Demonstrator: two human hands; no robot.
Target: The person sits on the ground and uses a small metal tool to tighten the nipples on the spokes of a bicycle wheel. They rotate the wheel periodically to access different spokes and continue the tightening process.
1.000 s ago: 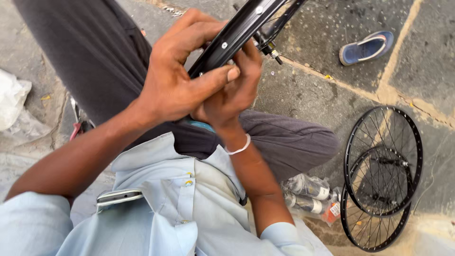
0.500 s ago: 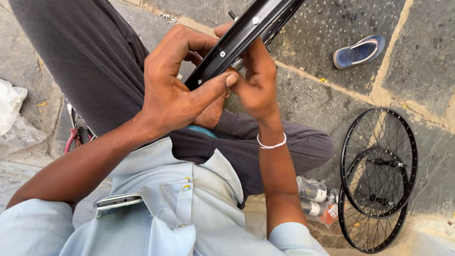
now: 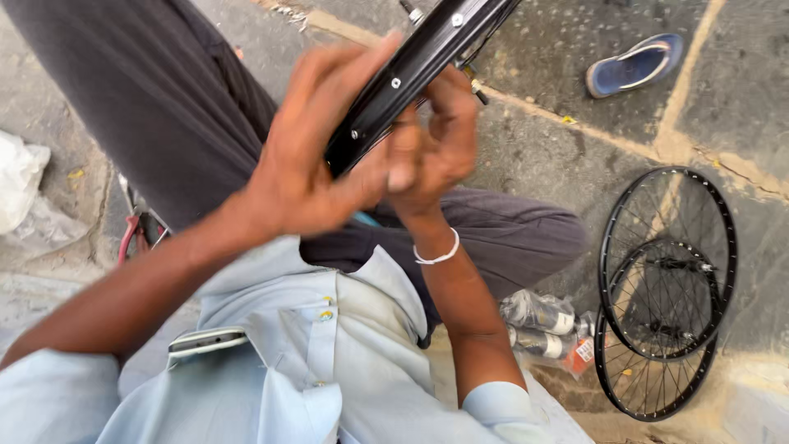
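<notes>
A black bicycle wheel rim [image 3: 427, 57] slants up to the top right above my lap, with small spoke nipples showing along it. My left hand [image 3: 308, 156] wraps over the rim's lower end from the left. My right hand [image 3: 436, 144], with a white band at the wrist, presses against the rim from the right, fingers curled on it. Both hands are blurred. My thumbs meet just under the rim.
Two spoked black wheels [image 3: 666, 288] lie stacked on the stone paving at the right. Clear packets with small parts [image 3: 542, 325] sit by my right elbow. A blue sandal [image 3: 633, 66] lies at the top right. White plastic [image 3: 20, 177] and red-handled pliers [image 3: 136, 234] are at the left.
The view has drawn closer to my hands. My right hand has shifted down along the rim toward my left thumb, and both hands are moving fast.
</notes>
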